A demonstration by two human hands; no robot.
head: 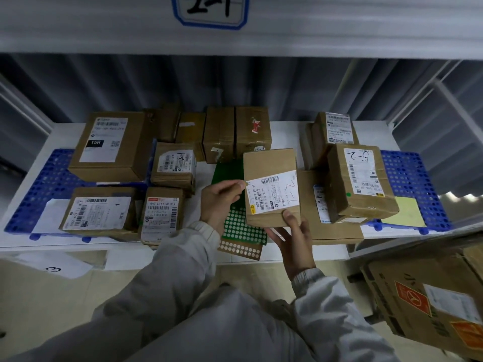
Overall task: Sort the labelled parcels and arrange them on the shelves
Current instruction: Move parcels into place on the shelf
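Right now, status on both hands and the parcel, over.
Right hand grips held parcel from below. Left hand pinches its label corner. Green dotted sheet lies underneath; boxes crowd both sides of the shelf.

Shelf tag [210, 10] cut off at top — parcel labels' small print [264, 197] unreadable.

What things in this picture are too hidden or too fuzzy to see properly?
Head view only:
- Held parcel: its underside is hidden by the box itself and the right hand.
- Its label's small print is too tiny to read.
- Green dotted sheet: partly covered by the left hand and the parcel.
- Shelf sign: cut off by the top edge.
- Back-row boxes: dim, and front boxes hide them.
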